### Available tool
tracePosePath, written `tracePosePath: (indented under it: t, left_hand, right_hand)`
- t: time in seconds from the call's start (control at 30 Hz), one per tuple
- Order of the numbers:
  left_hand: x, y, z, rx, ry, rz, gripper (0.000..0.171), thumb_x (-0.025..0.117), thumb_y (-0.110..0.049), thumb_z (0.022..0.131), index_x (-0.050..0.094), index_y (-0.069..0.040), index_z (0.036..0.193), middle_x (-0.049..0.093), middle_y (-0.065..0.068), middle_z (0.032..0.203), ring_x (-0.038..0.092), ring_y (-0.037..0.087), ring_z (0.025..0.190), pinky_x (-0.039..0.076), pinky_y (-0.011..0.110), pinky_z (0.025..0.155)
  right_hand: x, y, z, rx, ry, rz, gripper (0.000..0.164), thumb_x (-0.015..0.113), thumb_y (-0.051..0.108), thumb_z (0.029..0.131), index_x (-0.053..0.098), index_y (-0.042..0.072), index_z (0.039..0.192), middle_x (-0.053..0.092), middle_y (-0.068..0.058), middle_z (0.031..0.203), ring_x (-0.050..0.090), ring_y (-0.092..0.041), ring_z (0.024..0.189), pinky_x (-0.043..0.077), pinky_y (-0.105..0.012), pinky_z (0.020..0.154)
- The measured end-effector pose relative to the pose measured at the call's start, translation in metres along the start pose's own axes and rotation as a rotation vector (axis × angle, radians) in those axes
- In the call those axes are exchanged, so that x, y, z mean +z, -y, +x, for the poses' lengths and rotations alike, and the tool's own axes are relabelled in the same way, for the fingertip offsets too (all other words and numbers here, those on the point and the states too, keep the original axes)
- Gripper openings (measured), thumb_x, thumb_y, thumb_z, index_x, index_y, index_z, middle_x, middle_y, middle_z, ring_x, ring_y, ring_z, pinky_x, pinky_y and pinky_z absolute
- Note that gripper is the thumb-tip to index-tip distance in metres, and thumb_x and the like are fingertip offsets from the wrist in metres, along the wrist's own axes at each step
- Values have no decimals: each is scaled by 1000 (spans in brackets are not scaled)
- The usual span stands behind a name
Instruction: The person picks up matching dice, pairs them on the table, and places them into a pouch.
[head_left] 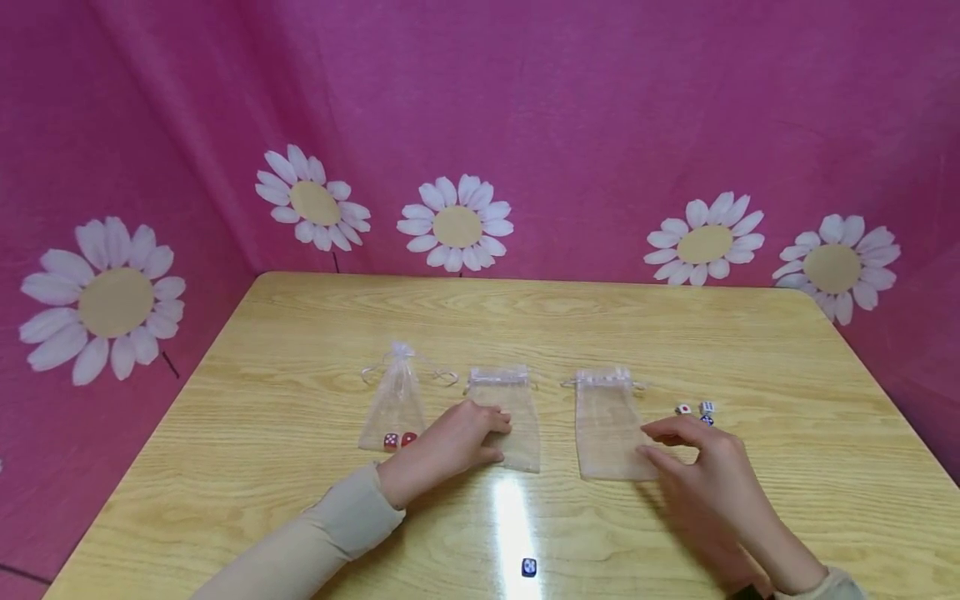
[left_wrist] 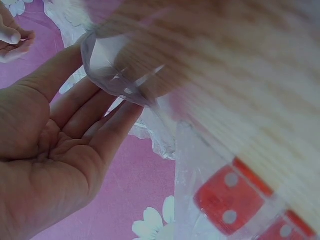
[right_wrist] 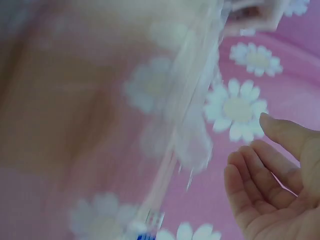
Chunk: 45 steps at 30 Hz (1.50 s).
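Observation:
My left hand point(head_left: 457, 442) lies over the left side of a flat, sheer organza drawstring bag point(head_left: 521, 429), its fingertips and thumb at the fabric, spread apart in the left wrist view. Beside that wrist another sheer bag point(head_left: 397, 400) is drawn closed at its neck, with two red dice point(head_left: 391, 442) at its bottom, one partly behind the left hand. My right hand point(head_left: 712, 471) hovers by the right edge of a third flat bag point(head_left: 607, 429), thumb and fingers apart and nothing between them in the right wrist view.
Right of the third bag sit two white dice point(head_left: 707, 407) and a blue die point(head_left: 707, 421), just beyond the right hand. A dark blue die point(head_left: 528, 567) lies near the front of the wooden table point(head_left: 300, 333). A pink flowered cloth point(head_left: 570, 125) stands behind.

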<state>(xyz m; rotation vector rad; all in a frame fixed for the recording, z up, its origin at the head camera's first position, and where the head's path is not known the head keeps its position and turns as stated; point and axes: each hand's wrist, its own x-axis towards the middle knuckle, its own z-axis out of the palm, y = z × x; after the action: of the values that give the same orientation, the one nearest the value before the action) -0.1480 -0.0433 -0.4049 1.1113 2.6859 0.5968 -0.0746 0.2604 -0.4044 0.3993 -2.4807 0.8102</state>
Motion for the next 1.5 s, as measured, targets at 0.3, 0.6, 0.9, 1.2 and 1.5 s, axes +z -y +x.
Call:
tracePosePath:
  t: [0.3,0.6,0.9,1.2,1.5]
  left_hand:
    - [0,-1,0,-21,11,2,31,77,-15,84,73,-3,112,69,13,124,65,26,118,52,38,103]
    - [1,1,0,-12,5,15,31,77,-15,83,73,-3,112,69,13,123,65,25,118,53,38,102]
    - [2,1,1,-26,14,13,30,77,-15,83,73,-4,112,69,13,124,66,26,117,53,37,101]
    - [1,1,0,-26,17,22,29,76,-16,84,73,-6,112,69,11,125,66,24,116,53,35,100]
    - [3,2,0,-6,12,30,27,75,-16,85,74,-6,111,70,11,122,67,23,113,55,33,98]
  right_hand:
    - [-22,-41,8,181,47,-78,21,85,8,72,76,9,92,76,-8,84,58,15,74,46,-3,65]
    - [-31,-65,13,231,138,-197,17,83,10,75,75,4,88,74,-11,81,59,2,67,44,-10,58]
    - [-35,-79,15,271,288,-241,17,82,13,76,72,1,83,69,-5,73,50,0,63,43,-22,54]
    - [-34,-85,22,317,413,-253,17,79,14,79,72,0,84,70,-7,74,57,-11,66,46,-27,56]
    - [-29,-84,23,303,422,-263,13,77,12,80,72,0,82,70,-7,73,56,-12,65,45,-29,56]
